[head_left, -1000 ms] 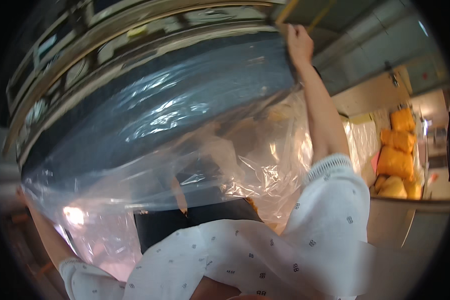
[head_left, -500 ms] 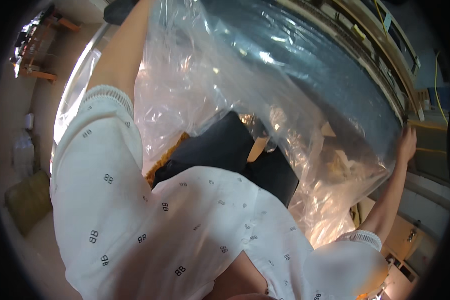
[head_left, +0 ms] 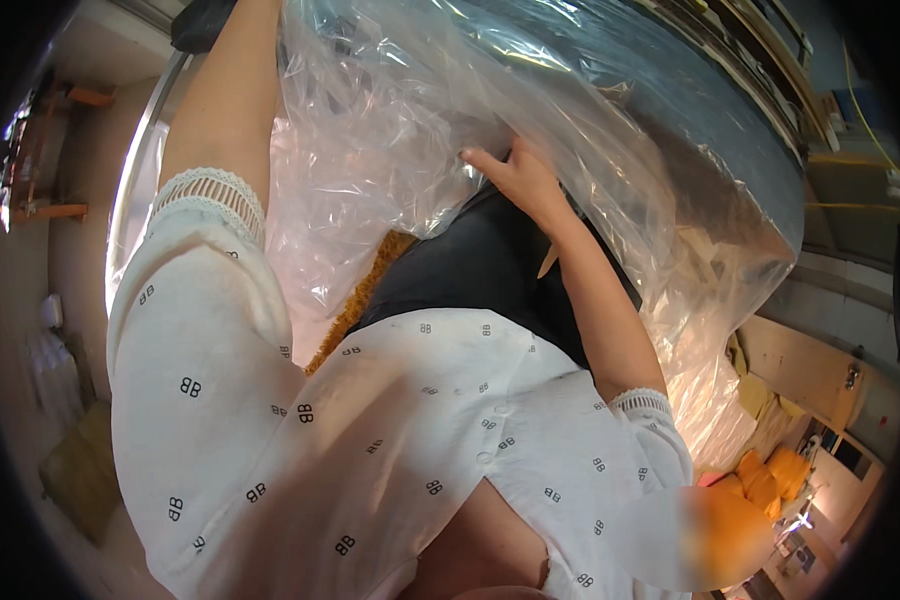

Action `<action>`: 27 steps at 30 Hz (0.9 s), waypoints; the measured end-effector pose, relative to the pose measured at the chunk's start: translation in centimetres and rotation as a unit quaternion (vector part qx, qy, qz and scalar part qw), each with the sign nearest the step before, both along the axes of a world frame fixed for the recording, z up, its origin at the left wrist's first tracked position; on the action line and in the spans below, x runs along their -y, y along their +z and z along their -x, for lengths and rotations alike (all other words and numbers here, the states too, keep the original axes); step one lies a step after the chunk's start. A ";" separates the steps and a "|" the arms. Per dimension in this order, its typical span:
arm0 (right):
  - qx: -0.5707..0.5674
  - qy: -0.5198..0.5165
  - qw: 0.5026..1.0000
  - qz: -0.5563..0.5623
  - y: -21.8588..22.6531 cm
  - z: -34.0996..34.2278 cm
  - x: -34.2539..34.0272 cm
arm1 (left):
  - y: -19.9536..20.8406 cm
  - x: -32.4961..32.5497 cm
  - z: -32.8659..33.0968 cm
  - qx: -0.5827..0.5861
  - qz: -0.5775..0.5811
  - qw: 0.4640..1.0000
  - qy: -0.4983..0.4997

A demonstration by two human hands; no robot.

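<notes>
A large sheet of crinkled clear plastic film [head_left: 370, 120] spreads in front of me and hangs down over my lap. My right hand [head_left: 533, 185] is at the middle of it, above my black-clad legs [head_left: 460, 265]. Its thumb stretches out to the left, apart from the fingers, which are partly covered by the film. My left forearm [head_left: 220, 110] reaches up past the top edge, so the left hand is out of the picture. Under the film at the upper right lies a smooth blue-grey surface [head_left: 715, 190].
A wooden rail [head_left: 760, 80] runs along the far right, with a yellow cable [head_left: 860, 110] beyond. A fuzzy brown seat edge [head_left: 365, 290] shows beside my legs. Orange items [head_left: 770, 480] sit at the lower right, an olive cushion [head_left: 78, 470] at the lower left.
My right hand has come from the film's far right edge in to its middle, above my legs. The film has shifted and bunched up more; my left arm stays stretched upward.
</notes>
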State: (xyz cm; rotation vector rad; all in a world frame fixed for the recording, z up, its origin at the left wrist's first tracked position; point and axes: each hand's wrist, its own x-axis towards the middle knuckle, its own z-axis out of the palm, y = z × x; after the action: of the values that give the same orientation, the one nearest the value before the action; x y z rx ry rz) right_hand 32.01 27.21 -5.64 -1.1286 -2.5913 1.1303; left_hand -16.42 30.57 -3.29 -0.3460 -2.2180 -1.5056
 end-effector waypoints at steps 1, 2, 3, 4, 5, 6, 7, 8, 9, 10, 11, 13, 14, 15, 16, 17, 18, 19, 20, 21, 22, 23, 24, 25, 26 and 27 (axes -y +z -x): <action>0.000 -0.004 1.000 -0.005 -0.7 0.1 -0.5 | 0.1 0.0 0.0 0.004 0.006 1.000 -0.004; -0.048 -0.001 0.995 -0.091 -2.2 -0.1 -1.0 | -0.1 0.0 0.0 0.005 0.000 1.000 -0.008; -0.096 0.005 0.980 -0.172 -2.9 -0.1 -1.1 | -0.1 0.3 -0.1 -0.002 -0.018 1.000 -0.022; -0.094 0.005 0.980 -0.176 -3.4 -0.5 -1.3 | -0.1 0.4 -0.2 -0.009 -0.036 0.999 -0.036; -0.115 -0.019 0.968 -0.222 -3.7 -1.0 -1.7 | -0.2 0.3 -0.3 -0.021 -0.023 0.999 -0.024; -0.138 -0.037 0.954 -0.263 -3.4 -1.2 -1.6 | 0.0 0.7 -0.1 -0.020 -0.023 0.999 -0.018; -0.138 -0.031 0.955 -0.261 -2.9 -1.3 -1.7 | 0.4 1.2 0.3 0.004 -0.088 0.996 -0.031; -0.105 -0.053 0.969 -0.217 -2.2 -1.6 -2.0 | 0.7 1.6 0.7 0.026 -0.153 0.987 -0.043; -0.067 -0.088 0.978 -0.176 -1.7 -2.0 -2.2 | 1.2 0.7 -1.1 0.037 -0.117 0.992 -0.021; -0.064 -0.096 0.977 -0.178 -2.4 -2.1 -2.5 | 1.3 0.1 -2.5 0.039 -0.119 0.992 -0.029; -0.058 -0.043 0.967 -0.245 -3.8 -2.2 -3.0 | 1.4 -0.4 -3.9 0.025 -0.099 0.994 -0.046; -0.058 0.018 0.949 -0.311 -4.0 -1.2 -2.6 | 1.3 -0.3 -3.6 0.004 -0.080 0.995 -0.054; -0.048 -0.011 0.965 -0.256 -4.2 -0.9 -1.9 | 0.7 -0.5 -3.3 0.000 -0.076 0.996 -0.049; -0.040 -0.032 0.978 -0.202 -3.8 -0.4 -1.3 | 0.3 -0.2 -2.2 -0.004 -0.074 0.997 -0.036; -0.043 -0.027 0.978 -0.202 -3.2 -0.3 -0.8 | 0.0 0.1 -1.0 -0.007 -0.074 0.997 -0.030; -0.080 0.006 0.977 -0.200 -2.3 -0.3 -0.2 | -0.2 0.2 0.3 -0.013 -0.072 0.997 -0.024; -0.115 0.036 0.973 -0.197 -1.2 -0.6 0.4 | -0.4 0.3 1.3 -0.018 -0.069 0.997 -0.020; -0.161 0.066 0.980 -0.092 0.5 -0.8 1.1 | -0.9 1.0 2.5 -0.018 -0.071 0.997 -0.016; -0.161 0.072 0.980 -0.093 1.6 -1.3 1.6 | -1.3 1.8 3.8 -0.019 -0.070 0.997 -0.011; -0.198 0.069 0.978 0.020 2.8 -2.6 1.4 | -1.1 1.5 4.1 -0.021 -0.068 0.997 -0.014; -0.229 0.054 0.963 0.128 4.0 -4.4 0.8 | -0.9 0.0 2.4 -0.017 -0.071 0.997 -0.027; -0.313 -0.011 0.918 0.244 5.9 -6.3 0.3 | -0.5 -1.4 -0.5 -0.017 -0.053 0.997 -0.050; -0.395 -0.063 0.846 0.353 8.3 -7.4 0.2 | 0.4 -1.6 -2.3 -0.025 -0.036 0.997 -0.063; -0.500 -0.111 0.773 0.374 11.2 -7.8 0.5 | 0.4 -1.4 -2.4 -0.027 -0.037 0.997 -0.064; -0.596 -0.157 0.686 0.387 13.7 -7.9 0.5 | 0.4 -1.3 -2.7 -0.072 -0.062 0.990 -0.109; -0.601 -0.159 0.686 0.377 15.4 -7.7 0.3 | 0.5 -1.6 -2.8 -0.116 -0.091 0.976 -0.158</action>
State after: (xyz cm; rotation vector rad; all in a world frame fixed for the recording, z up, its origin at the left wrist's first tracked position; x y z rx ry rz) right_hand 39.75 26.91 9.73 -0.4541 -0.8716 1.9417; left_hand -13.66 32.21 -2.80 -0.8034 -1.8903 -1.7159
